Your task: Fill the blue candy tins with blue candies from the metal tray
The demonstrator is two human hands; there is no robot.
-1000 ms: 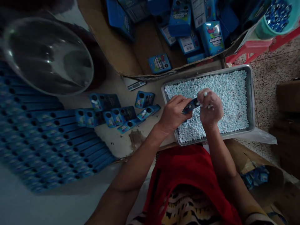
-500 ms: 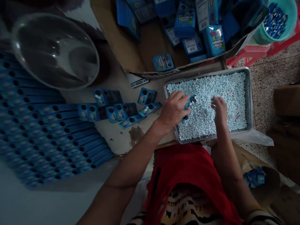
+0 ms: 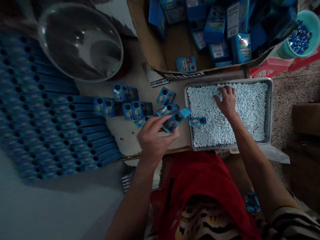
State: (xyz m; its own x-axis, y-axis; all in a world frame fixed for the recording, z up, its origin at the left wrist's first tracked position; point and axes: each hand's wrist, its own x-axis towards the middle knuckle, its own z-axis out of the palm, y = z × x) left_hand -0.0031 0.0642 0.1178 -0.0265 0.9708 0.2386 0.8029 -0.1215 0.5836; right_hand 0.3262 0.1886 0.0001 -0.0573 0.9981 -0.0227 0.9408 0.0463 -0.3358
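Observation:
My left hand [image 3: 157, 136] is closed around a small blue candy box [image 3: 176, 120] with a dark round hole, holding it tilted above the table just left of the tray. My right hand [image 3: 228, 101] reaches over the metal tray [image 3: 269, 113], thumb apart, fingertips among the small pale blue and white candies [image 3: 250, 116]. Another small blue box [image 3: 197, 121] lies on the candies at the tray's left end. More blue boxes [image 3: 141, 108] stand and lie loosely on the table to the left of the tray.
Rows of blue boxes [image 3: 62, 133] fill the left side. A large metal bowl [image 3: 82, 43] stands behind them. A cardboard carton [image 3: 165, 53] of blue packs sits at the back, beside a scale [image 3: 157, 80]. A turquoise tub [image 3: 310, 50] holds shiny blue pieces.
My left hand has moved left from over the candies and now holds a box beside the tray. A small box now lies in the tray. My right hand has moved toward the tray's far side.

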